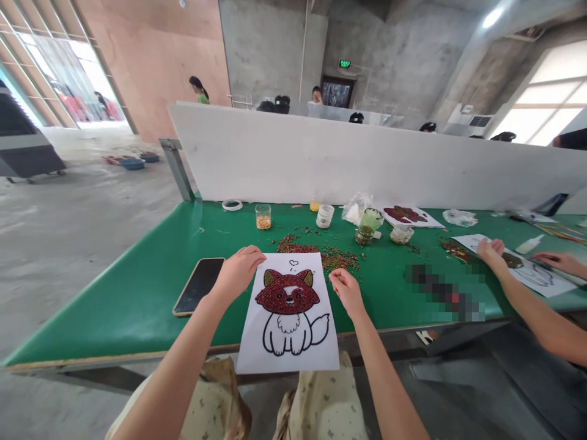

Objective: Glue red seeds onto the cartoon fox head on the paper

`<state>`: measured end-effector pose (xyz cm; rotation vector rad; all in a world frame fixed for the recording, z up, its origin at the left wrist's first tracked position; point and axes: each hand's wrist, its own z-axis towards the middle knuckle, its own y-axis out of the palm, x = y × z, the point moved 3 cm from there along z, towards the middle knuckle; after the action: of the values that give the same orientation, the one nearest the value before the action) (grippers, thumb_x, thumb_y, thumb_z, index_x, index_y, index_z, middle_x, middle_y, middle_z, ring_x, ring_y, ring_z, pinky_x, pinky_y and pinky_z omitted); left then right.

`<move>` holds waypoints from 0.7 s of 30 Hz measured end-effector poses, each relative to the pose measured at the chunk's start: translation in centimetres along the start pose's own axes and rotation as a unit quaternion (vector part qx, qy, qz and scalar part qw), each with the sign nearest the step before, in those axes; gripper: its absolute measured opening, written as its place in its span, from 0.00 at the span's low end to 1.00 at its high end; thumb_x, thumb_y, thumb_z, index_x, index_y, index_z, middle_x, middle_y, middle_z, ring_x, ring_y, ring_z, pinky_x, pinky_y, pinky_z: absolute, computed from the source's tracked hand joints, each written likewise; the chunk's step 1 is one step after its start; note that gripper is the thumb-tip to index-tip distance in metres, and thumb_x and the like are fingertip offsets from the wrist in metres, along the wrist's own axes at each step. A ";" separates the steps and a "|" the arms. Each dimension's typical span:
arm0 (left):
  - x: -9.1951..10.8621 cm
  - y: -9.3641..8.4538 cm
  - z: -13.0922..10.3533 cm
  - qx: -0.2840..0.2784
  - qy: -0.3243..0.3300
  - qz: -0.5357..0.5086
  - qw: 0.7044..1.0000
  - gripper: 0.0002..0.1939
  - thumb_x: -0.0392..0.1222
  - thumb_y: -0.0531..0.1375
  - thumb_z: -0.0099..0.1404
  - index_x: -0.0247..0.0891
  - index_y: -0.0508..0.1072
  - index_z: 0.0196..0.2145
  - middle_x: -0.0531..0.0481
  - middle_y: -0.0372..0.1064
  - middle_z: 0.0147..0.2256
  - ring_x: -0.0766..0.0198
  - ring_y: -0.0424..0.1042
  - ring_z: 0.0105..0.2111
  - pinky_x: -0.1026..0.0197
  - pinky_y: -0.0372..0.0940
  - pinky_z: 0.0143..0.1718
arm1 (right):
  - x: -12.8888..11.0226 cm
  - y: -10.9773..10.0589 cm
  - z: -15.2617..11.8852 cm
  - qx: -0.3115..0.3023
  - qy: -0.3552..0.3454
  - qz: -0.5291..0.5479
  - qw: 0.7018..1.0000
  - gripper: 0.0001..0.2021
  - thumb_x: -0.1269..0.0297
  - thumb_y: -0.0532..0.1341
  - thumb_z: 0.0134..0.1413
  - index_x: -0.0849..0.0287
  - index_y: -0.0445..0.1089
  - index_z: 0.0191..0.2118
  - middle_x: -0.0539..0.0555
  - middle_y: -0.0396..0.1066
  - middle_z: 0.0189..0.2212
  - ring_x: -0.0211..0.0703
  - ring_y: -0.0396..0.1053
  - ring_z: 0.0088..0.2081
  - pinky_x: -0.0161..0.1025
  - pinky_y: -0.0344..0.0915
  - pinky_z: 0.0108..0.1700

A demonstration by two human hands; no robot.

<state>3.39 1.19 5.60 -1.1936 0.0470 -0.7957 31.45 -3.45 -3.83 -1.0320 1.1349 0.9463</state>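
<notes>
In front of me is a white sheet of paper [250, 342] with a black-outlined cartoon animal, its near end reaching past the table edge. Dark red beans or seeds fill the animal's head, and greenish ones fill its ears; the body and tail are bare white. My left hand [241, 269] is closed at the sheet's top left corner, the fingertips on the paper. Just off the right edge, my right hand [346, 290] is closed in a pinch; what it holds, if anything, is too small to see. Loose red and green seeds [342, 260] lie scattered beyond the sheet.
A phone [199, 287] lies left on the green table [137, 311]. Behind are a cup of yellow kernels [263, 219], a white cup [324, 216], a tipped greenish cup [367, 226] and a tape roll [232, 205]. A white partition [321, 159] stands behind; another person's hands [491, 252] work at right.
</notes>
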 end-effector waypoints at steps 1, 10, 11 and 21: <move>-0.1 0.0 -0.1 0.001 0.002 0.000 1.000 0.14 0.39 0.48 0.66 0.41 0.73 0.32 0.49 0.70 0.38 0.59 0.68 0.39 0.59 0.61 0.40 | 0.1 0.0 0.0 -0.001 0.001 0.000 1.000 0.15 0.50 0.60 0.46 0.58 0.63 0.29 0.44 0.56 0.15 0.32 0.51 0.17 0.32 0.46 0.18; 0.4 -1.1 -1.5 0.061 -0.049 0.014 0.997 0.08 0.44 0.56 0.61 0.42 0.72 0.28 0.51 0.67 0.37 0.63 0.68 0.33 0.62 0.60 0.33 | 0.5 0.0 0.0 -0.010 0.004 -0.012 1.000 0.16 0.48 0.59 0.46 0.57 0.63 0.29 0.44 0.56 0.16 0.33 0.51 0.18 0.32 0.46 0.19; 0.3 -1.1 -1.7 0.077 -0.057 0.017 0.995 0.08 0.45 0.57 0.61 0.41 0.71 0.27 0.51 0.66 0.36 0.64 0.67 0.32 0.63 0.60 0.32 | 0.5 0.0 0.0 -0.011 0.004 -0.012 1.000 0.16 0.48 0.59 0.46 0.57 0.63 0.29 0.44 0.55 0.15 0.33 0.50 0.18 0.32 0.46 0.19; -3.9 2.6 -4.4 0.196 -0.163 -0.017 0.967 0.15 0.47 0.49 0.66 0.39 0.72 0.33 0.49 0.67 0.32 0.65 0.66 0.28 0.64 0.58 0.32 | 0.2 0.0 -0.4 -0.018 -0.018 -0.041 0.999 0.14 0.51 0.58 0.49 0.57 0.64 0.29 0.44 0.55 0.15 0.34 0.52 0.19 0.33 0.48 0.21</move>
<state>-0.02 0.18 0.22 -0.9342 -0.3884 -0.5939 31.43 -3.81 -4.08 -1.0782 1.0417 0.9197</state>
